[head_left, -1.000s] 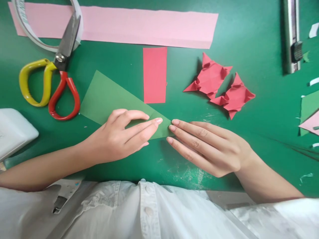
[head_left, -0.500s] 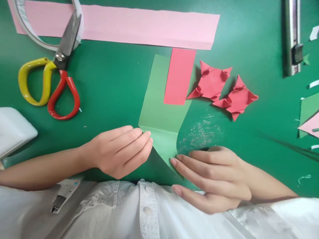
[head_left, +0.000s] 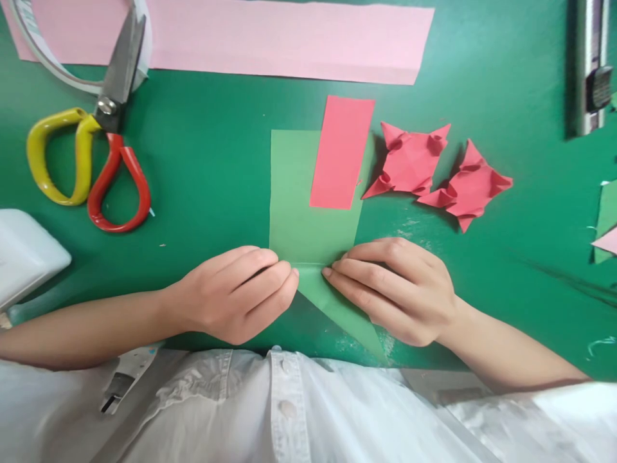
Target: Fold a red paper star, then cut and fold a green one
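A sheet of green paper (head_left: 294,193) lies in front of me, creased across its lower part, with a pointed end reaching toward my shirt. My left hand (head_left: 236,292) pinches the crease at its left edge, the thumb hidden below. At the other end of that crease, my right hand (head_left: 400,289) grips the paper between closed fingers. A red paper strip (head_left: 342,154) rests on the sheet's upper right. Two folded red paper pieces with curled points, a nearer-left one (head_left: 409,161) and a right one (head_left: 475,183), sit just right of it.
Scissors (head_left: 108,109) with yellow and red handles lie at upper left over a white tape roll (head_left: 81,85). Behind runs a long pink paper strip (head_left: 289,38). A utility knife (head_left: 590,71) lies far right, near paper scraps (head_left: 606,212). A white object (head_left: 29,254) stands at left.
My right hand has moved up from the sheet's lower end to the right end of the crease. The green paper has turned slightly and shifted, with the red strip tilting along.
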The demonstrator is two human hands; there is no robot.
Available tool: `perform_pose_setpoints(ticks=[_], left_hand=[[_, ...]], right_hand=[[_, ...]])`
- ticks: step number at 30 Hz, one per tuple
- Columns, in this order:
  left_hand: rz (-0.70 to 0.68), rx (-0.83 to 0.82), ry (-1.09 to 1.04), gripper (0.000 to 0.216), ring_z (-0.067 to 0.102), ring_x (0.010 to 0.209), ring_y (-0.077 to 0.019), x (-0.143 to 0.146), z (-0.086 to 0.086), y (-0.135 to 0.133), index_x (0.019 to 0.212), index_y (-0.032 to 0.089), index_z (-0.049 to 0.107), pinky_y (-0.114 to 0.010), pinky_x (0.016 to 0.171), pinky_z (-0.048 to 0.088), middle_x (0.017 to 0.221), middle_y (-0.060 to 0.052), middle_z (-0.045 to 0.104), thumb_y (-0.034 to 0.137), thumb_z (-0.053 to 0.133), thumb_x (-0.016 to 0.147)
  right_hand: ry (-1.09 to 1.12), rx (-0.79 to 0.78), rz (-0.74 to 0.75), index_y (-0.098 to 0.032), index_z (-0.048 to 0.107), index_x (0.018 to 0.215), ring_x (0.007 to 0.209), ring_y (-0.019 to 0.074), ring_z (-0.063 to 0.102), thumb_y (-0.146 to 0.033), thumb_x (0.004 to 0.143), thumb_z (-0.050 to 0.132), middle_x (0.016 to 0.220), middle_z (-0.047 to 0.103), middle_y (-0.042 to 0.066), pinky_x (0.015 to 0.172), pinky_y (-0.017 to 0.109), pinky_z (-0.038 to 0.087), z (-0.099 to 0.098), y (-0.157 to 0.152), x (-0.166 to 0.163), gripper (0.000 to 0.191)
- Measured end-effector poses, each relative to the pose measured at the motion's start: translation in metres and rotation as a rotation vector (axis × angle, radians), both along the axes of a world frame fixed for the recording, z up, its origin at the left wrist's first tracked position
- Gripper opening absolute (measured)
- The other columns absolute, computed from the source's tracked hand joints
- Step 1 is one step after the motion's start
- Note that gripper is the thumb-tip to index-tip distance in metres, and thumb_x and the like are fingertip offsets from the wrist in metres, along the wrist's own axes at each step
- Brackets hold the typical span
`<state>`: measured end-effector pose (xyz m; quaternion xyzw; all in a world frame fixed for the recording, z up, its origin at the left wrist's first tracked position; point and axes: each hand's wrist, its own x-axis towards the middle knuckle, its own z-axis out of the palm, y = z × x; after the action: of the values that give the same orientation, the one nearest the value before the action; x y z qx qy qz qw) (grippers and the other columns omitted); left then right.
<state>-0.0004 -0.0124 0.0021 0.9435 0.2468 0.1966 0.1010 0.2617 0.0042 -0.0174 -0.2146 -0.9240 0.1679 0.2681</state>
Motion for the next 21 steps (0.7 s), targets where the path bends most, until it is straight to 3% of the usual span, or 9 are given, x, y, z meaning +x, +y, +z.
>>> perform_pose_setpoints(ticks=[11, 16, 21], left_hand=[[0.136, -0.102, 0.043, 0.010, 0.061, 0.070, -0.0205, -0.005, -0.003, 0.003, 0.088, 0.013, 0.061, -0.033, 0.057, 0.050, 0.078, -0.006, 0.067, 0.011, 0.070, 0.082], [0.197, -0.089, 0.079, 0.009, 0.054, 0.068, -0.0175, -0.005, -0.004, 0.005, 0.083, 0.016, 0.061, -0.031, 0.056, 0.042, 0.075, -0.003, 0.063, 0.017, 0.070, 0.085], [0.394, -0.159, 0.093, 0.021, 0.050, 0.076, -0.0184, -0.001, -0.004, 0.004, 0.071, 0.020, 0.060, -0.034, 0.065, 0.034, 0.080, -0.003, 0.058, 0.028, 0.070, 0.088]], right_hand=[[-0.108, -0.145, -0.111, -0.012, 0.064, 0.096, 0.084, 0.0206, 0.058, -0.005, 0.092, 0.051, 0.087, 0.068, 0.011, 0.068, 0.036, 0.047, 0.011, -0.002, 0.004, 0.015], [-0.101, -0.134, -0.240, -0.016, 0.064, 0.090, 0.071, 0.0173, 0.051, -0.018, 0.090, 0.063, 0.075, 0.065, 0.005, 0.063, 0.034, 0.040, 0.005, -0.003, -0.001, 0.002], [-0.171, -0.103, -0.377, -0.017, 0.059, 0.069, 0.068, 0.0174, 0.044, -0.027, 0.086, 0.072, 0.066, 0.060, 0.005, 0.062, 0.035, 0.033, 0.006, -0.005, -0.007, 0.024]])
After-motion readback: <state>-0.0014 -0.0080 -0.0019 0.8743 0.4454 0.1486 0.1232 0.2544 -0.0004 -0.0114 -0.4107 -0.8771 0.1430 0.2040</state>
